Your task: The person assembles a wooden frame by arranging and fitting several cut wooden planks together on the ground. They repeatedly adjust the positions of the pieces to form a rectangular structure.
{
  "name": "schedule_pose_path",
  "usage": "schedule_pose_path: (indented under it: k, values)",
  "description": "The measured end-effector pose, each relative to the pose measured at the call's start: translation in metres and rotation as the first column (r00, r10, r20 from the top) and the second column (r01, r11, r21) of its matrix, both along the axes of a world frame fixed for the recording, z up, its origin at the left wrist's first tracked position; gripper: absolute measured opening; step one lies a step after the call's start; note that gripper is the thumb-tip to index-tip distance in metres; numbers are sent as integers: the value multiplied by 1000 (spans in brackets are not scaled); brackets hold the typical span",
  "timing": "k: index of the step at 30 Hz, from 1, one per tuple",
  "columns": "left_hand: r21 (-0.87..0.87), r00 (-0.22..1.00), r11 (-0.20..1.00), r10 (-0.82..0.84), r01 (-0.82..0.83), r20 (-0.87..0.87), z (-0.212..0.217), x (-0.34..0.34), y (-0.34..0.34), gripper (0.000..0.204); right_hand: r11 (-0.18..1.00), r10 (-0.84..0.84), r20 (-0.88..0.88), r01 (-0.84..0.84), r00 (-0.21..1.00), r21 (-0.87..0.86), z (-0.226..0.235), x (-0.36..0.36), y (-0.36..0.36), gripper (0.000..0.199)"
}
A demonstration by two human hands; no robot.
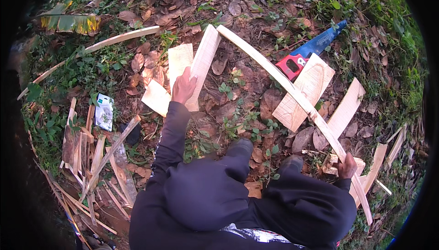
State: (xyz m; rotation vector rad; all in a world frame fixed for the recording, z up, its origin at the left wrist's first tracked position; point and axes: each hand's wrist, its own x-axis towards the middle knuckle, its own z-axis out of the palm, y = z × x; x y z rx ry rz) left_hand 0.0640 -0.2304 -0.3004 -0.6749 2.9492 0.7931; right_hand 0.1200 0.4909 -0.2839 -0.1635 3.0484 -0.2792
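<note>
My left hand (184, 88) grips the left edge of a pale wooden board (206, 60), which stands tilted with its far end up and to the right. Just left of it lie another short board (179, 60) and a smaller wood piece (155, 98), partly behind my hand. My right hand (347, 166) is closed round the near part of a long thin wooden strip (279, 77). That strip runs diagonally from beside the far end of the board to the lower right, crossing over a wide board (307, 90). Its underside at my fingers is hidden.
A handsaw with a blue blade and red handle (315, 44) lies beyond the wide board. Another board (347, 106) rests at right. Several split sticks (98, 158) are heaped at left near a white packet (104, 112). A long strip (121, 37) lies far left on leafy ground.
</note>
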Motion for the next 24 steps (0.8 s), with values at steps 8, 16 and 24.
schedule_pose_path:
  k: [8, 16, 24]
  values:
    - [66, 999, 998, 3, 0, -43, -1, -4, 6, 30, 996, 18, -25, -20, 1000, -84, 9, 4, 19, 23]
    - [72, 999, 997, 24, -22, -26, -3, -4, 6, 34, 989, 62, -16, -63, 998, -136, 2, 0, -7, 22]
    - [84, 999, 995, 43, -45, 20, -3, -6, 7, 40, 994, 55, -12, -55, 998, -90, -4, 13, -4, 21]
